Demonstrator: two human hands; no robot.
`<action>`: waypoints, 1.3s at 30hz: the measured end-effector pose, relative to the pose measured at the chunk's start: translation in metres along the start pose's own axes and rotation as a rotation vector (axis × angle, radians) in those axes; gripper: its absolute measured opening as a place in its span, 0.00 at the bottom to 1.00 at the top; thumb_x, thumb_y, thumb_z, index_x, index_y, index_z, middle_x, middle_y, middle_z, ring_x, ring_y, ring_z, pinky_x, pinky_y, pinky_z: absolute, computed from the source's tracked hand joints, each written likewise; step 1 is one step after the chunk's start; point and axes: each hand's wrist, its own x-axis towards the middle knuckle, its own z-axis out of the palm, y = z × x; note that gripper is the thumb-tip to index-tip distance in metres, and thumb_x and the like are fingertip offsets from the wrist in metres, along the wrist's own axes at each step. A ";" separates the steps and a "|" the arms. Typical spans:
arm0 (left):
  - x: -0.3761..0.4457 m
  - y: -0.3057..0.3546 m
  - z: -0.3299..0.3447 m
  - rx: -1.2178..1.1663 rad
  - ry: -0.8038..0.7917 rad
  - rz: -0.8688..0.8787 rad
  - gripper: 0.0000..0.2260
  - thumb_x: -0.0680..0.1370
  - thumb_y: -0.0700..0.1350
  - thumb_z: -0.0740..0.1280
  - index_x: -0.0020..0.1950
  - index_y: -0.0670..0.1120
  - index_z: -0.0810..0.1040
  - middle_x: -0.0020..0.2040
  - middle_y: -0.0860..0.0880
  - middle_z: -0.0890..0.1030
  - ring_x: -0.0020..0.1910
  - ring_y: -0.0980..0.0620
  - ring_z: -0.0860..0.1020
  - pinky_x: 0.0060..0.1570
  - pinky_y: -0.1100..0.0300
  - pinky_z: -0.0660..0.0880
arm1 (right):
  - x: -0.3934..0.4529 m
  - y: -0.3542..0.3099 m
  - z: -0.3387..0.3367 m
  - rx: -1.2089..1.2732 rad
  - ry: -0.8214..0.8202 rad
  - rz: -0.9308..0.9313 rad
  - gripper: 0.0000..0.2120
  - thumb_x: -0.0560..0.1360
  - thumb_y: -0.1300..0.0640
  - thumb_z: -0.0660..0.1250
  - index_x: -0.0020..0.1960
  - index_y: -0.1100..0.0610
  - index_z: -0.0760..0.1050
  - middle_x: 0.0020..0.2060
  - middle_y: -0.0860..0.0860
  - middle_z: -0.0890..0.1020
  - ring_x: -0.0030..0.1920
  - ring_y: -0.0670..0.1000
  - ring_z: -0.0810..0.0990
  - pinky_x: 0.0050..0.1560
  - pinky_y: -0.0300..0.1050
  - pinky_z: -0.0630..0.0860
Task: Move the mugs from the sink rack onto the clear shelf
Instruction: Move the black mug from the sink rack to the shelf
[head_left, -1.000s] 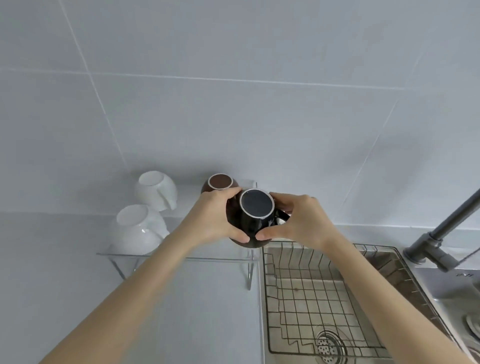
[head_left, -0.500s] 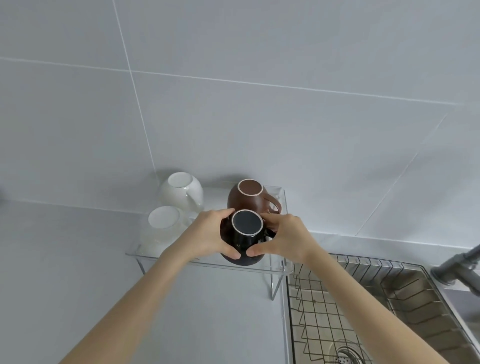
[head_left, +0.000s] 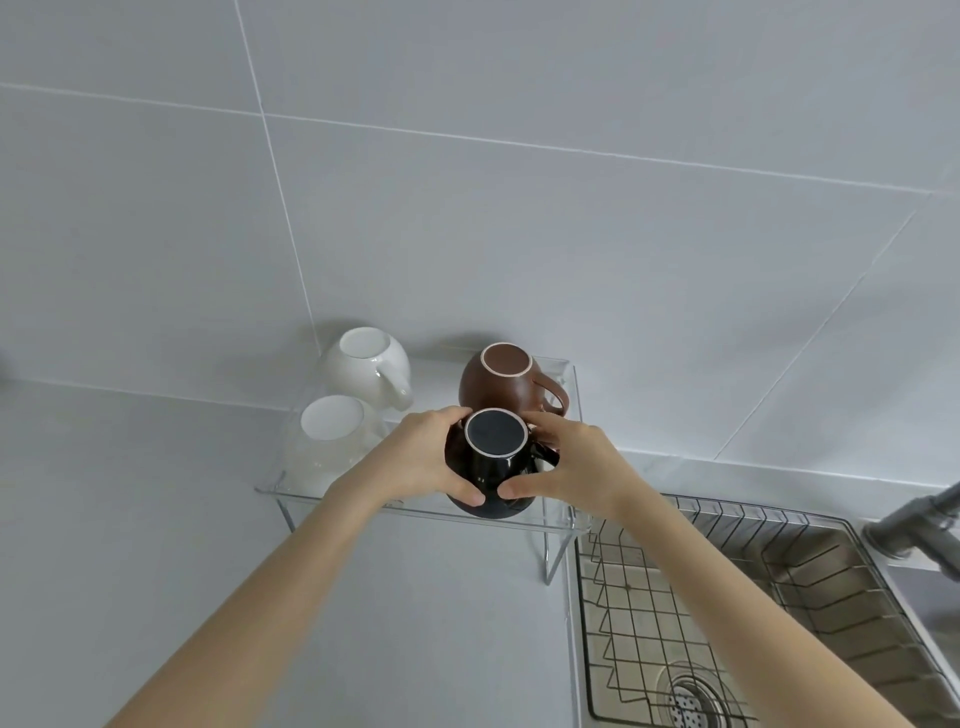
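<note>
Two bare hands grip an upturned black mug (head_left: 493, 467) at the front right corner of a clear shelf (head_left: 291, 486) that stands on a pale grey table (head_left: 130, 519) against a tiled wall (head_left: 519, 208). The left hand (head_left: 415, 457) wraps the mug's left side, thumb pressed low on its body; the right hand (head_left: 576, 462) closes on the right side, thumb meeting the mug near its base edge and fingers (head_left: 540, 418) curled behind, where the handle sits. Whether the mug's rim is already resting on the shelf cannot be told, as the hands cover it. The shelf carries four mugs in all, each one bottom-up: two white, one brown and the black one. The white mug at the back (head_left: 366, 366) shows its handle toward the right, and the second white mug (head_left: 332, 447) sits in front of it at the shelf's left end. The brown mug (head_left: 506, 387) stands directly behind the black one, very close to it, its handle pointing right toward the shelf's raised end. To the right of the shelf, a wire rack (head_left: 727, 587) lies inside the steel sink (head_left: 878, 639); no mugs show in the visible part of it, and the drain strainer (head_left: 691, 701) is seen through its grid. A grey faucet (head_left: 914, 525) enters at the right edge.
</note>
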 end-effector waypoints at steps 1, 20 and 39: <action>0.000 0.001 -0.001 0.005 -0.014 -0.007 0.41 0.57 0.43 0.80 0.67 0.48 0.68 0.61 0.49 0.78 0.61 0.50 0.75 0.63 0.51 0.73 | -0.004 0.001 -0.001 0.038 -0.018 0.008 0.36 0.58 0.47 0.77 0.64 0.47 0.69 0.53 0.46 0.80 0.56 0.47 0.77 0.62 0.46 0.73; -0.013 -0.001 0.011 -0.109 0.103 0.057 0.29 0.56 0.50 0.77 0.57 0.56 0.76 0.51 0.48 0.84 0.54 0.47 0.80 0.61 0.48 0.75 | -0.034 0.037 -0.002 0.173 0.340 -0.058 0.09 0.69 0.69 0.69 0.48 0.61 0.82 0.39 0.49 0.83 0.45 0.43 0.81 0.44 0.19 0.71; 0.017 0.011 -0.035 -0.078 0.023 0.029 0.20 0.66 0.51 0.74 0.56 0.48 0.79 0.53 0.47 0.79 0.54 0.51 0.76 0.61 0.54 0.69 | -0.007 0.027 -0.021 0.224 0.497 0.059 0.10 0.72 0.60 0.67 0.53 0.60 0.80 0.48 0.54 0.85 0.44 0.43 0.80 0.43 0.23 0.72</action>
